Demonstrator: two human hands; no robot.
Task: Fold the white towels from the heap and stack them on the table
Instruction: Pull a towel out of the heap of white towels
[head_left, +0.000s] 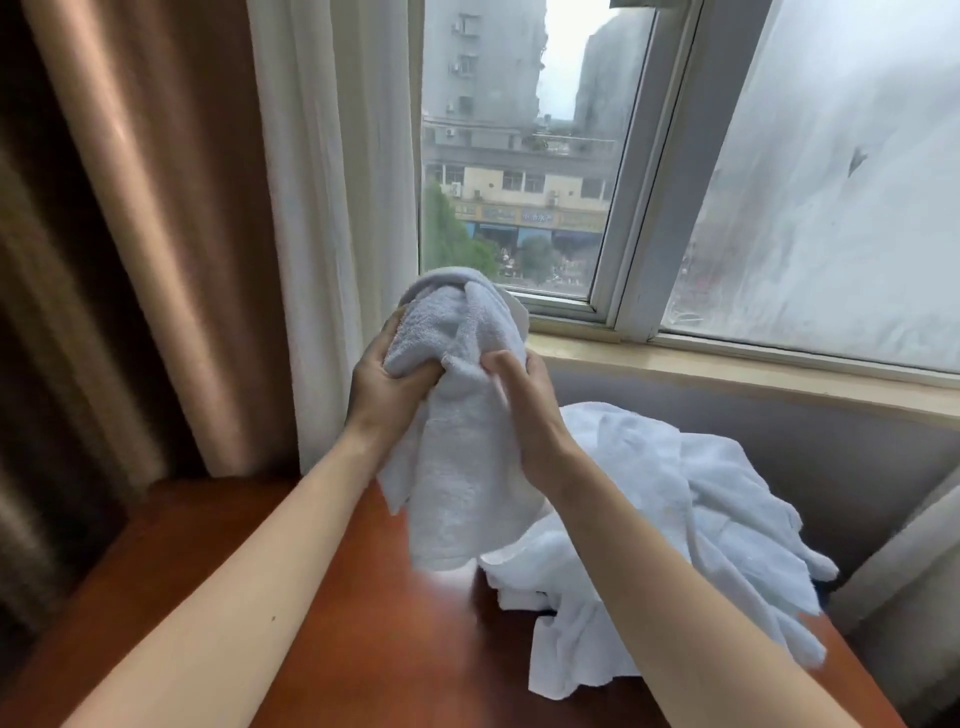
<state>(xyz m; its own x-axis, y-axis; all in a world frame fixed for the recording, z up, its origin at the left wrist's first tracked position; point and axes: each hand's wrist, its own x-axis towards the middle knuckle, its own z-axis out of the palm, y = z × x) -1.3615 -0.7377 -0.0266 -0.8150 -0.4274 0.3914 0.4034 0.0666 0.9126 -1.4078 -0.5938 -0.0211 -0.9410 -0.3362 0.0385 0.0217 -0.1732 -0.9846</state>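
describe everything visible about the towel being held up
The white towel looks like soft looped terry, crumpled and not yet folded. It is held up in front of the window, bunched at the top and hanging in loose folds toward the wooden table. The left hand grips a bunch near its top; the right hand, blurred, holds its right side. Its lower edge hangs beside the heap of towels; whether it touches the table is unclear.

Right part of reddish-brown wooden counter: heap of white terry towels, before beige window sill. Left of heap, above counter: single white towel.
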